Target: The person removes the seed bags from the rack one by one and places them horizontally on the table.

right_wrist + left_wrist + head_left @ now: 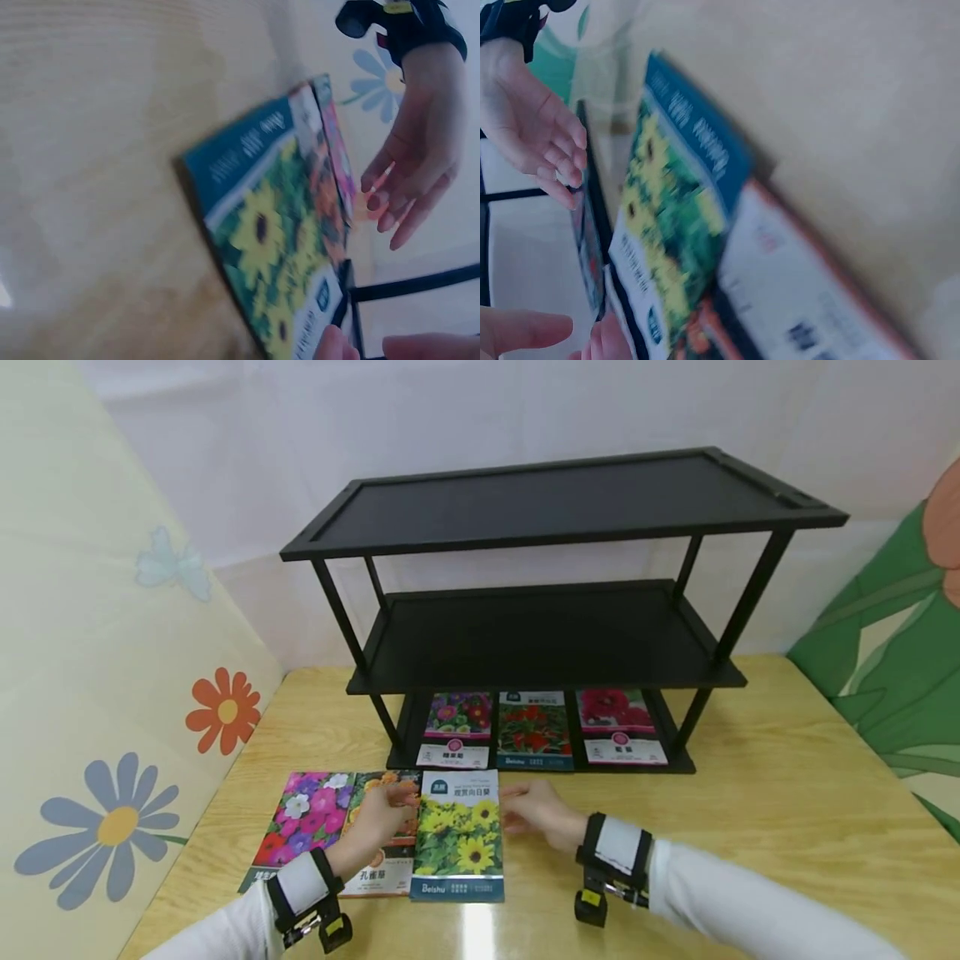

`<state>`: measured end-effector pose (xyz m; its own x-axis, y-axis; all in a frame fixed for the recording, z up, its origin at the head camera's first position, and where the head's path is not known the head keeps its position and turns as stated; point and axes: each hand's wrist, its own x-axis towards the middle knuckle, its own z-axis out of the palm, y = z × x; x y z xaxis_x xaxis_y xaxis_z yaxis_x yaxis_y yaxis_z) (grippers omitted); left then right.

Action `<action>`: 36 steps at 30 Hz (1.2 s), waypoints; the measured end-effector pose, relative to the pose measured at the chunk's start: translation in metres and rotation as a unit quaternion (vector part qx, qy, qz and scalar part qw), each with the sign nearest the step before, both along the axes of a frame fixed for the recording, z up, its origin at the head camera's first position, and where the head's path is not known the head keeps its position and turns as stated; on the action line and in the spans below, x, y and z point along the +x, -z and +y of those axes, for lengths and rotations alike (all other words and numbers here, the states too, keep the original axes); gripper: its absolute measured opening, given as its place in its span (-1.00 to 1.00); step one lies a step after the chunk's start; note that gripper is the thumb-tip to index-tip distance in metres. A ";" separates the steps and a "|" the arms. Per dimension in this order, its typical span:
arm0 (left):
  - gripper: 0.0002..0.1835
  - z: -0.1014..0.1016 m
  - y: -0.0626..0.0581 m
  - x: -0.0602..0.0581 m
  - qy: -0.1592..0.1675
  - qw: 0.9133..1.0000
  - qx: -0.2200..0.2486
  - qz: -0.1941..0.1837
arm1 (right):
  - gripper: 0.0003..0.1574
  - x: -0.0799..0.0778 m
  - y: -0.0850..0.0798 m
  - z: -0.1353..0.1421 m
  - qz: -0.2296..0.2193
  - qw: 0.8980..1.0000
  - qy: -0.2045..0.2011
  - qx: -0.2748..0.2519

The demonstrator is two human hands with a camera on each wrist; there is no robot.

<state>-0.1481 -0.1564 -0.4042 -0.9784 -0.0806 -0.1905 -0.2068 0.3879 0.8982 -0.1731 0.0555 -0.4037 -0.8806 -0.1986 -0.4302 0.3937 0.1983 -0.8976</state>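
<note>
A seed packet with yellow sunflowers [459, 847] lies upright on the table, its top edge by the rack. My left hand [375, 827] hovers over an orange-flower seed packet [382, 875], fingertips near the sunflower packet's upper left edge. At that packet's upper right edge are the fingertips of my right hand [546, 814]; whether they touch it I cannot tell. Both hands have loosely bent fingers, and neither pinches anything. The left wrist view shows the right hand [532, 120] with fingers apart. A pink-and-purple-flower seed packet [318, 814] lies farthest left, partly behind my left wrist.
A black three-level rack [547, 639] stands behind the packets. On its bottom level lie three seed packets side by side: pink daisies [457, 727], red flowers [534, 731] and dark pink blooms [621, 727]. The rack's middle level overhangs their far ends. Wood tabletop [780, 827] extends to the right.
</note>
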 end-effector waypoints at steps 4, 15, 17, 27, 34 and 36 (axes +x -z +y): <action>-0.65 0.001 -0.001 -0.017 -0.011 1.000 -0.005 0.010 | -0.56 -0.020 -0.004 -0.007 0.000 1.000 0.002 0.003; -0.65 -0.001 0.009 -0.064 -0.005 0.999 -0.023 0.042 | -0.58 -0.067 0.000 -0.023 0.026 0.999 0.037 0.004; -0.65 -0.009 0.025 -0.078 0.004 0.997 -0.017 0.073 | -0.64 -0.074 0.004 -0.023 0.034 0.999 0.040 -0.007; -0.70 -0.011 0.039 -0.107 -0.028 0.994 -0.078 0.071 | -0.66 -0.194 0.173 -0.012 0.049 0.996 0.043 -0.068; -0.70 -0.011 0.059 -0.122 -0.059 0.983 -0.152 0.084 | -0.64 -0.186 0.159 -0.016 0.075 0.994 0.054 -0.053; -0.71 -0.032 0.118 -0.158 -0.052 0.980 -0.157 0.111 | -0.61 -0.179 0.149 -0.016 0.085 0.993 0.053 -0.056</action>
